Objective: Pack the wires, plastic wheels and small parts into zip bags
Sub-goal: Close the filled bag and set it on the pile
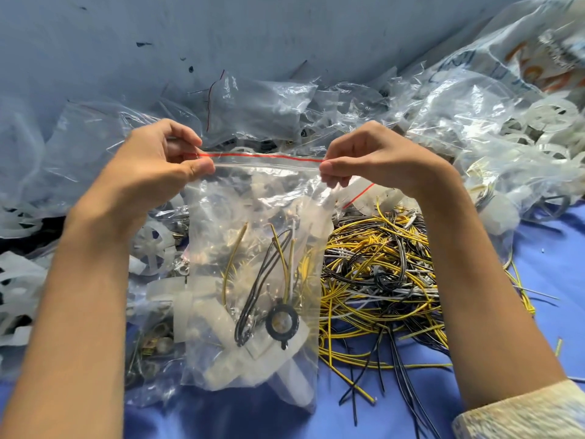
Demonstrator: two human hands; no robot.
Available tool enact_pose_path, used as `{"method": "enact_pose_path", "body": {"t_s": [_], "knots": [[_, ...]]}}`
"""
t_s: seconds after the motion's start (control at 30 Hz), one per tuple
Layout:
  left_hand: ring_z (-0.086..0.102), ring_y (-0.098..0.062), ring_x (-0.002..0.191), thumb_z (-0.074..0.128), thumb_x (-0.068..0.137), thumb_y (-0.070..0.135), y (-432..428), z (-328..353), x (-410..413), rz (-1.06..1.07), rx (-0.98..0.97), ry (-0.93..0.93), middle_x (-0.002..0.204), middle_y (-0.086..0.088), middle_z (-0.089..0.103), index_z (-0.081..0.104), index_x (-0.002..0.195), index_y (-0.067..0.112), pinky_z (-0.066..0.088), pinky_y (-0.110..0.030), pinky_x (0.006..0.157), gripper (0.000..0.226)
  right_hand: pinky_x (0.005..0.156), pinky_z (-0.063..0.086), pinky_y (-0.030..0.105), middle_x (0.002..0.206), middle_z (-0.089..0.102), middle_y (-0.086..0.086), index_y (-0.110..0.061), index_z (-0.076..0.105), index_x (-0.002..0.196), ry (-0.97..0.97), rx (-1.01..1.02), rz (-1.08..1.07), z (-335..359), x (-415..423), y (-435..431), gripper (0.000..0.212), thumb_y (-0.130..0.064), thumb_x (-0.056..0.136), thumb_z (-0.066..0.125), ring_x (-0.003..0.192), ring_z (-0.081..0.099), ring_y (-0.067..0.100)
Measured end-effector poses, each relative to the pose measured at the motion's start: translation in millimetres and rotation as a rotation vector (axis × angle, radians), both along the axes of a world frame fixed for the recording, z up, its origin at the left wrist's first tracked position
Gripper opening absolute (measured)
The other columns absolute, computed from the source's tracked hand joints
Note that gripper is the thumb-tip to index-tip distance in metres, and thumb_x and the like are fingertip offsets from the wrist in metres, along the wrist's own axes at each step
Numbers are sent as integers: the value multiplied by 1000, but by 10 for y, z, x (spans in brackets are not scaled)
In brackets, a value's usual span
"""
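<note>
One view only: head-worn, wide-angle, pitched forward and down at the blue cloth (550, 267). Close range, forearms enter from the bottom corners. left hand (155, 166) and right hand (376, 160) sit just above centre, pinching the zip bag (253, 217) mid-frame. Grey-blue wall (285, 33) fills the top.

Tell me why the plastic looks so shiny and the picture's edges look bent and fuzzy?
Head view: light glints off the crinkled zip bag, pinched at its top by the left hand and right hand; the wide-angle lens bows the forearms outward; the printed sack at top right is blurred, the wire pile sharp.
</note>
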State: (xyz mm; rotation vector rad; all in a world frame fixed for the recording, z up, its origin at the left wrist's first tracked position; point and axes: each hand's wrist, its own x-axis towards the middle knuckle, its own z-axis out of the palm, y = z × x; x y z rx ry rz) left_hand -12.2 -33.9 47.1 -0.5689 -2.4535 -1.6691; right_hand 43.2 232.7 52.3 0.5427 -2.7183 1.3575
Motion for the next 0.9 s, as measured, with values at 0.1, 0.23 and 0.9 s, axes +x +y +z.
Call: {"method": "enact_pose_path", "body": {"t_s": [0.1, 0.23, 0.9], "knots": [[59, 8, 54, 73, 79, 5, 8, -5, -19, 7, -11, 3, 59, 13, 66, 53, 88, 25, 45, -8, 58, 29, 66, 48, 18, 72, 68, 2, -3, 70, 83, -3, -10, 0, 9, 7, -8, 14, -10, 90, 61, 68, 60, 11], [62, 1, 68, 78, 73, 26, 4, -21, -37, -1, -11, -59, 70, 12, 71, 58, 99, 28, 42, -22, 67, 32, 68, 47, 17, 76, 69, 5, -2, 72, 88, -12, 17, -12, 4, 5, -13, 20, -18, 90, 61, 66, 60, 4], [64, 5, 63, 81, 71, 14, 156, -9, 59, -24, -43, -43, 69, 14, 72, 61, 95, 24, 43, -5, 53, 33, 61, 39, 37, 70, 66, 20, -1, 72, 78, 97, 172, -22, -23, -86, -212, 18, -15, 87, 66, 64, 50, 21]]}}
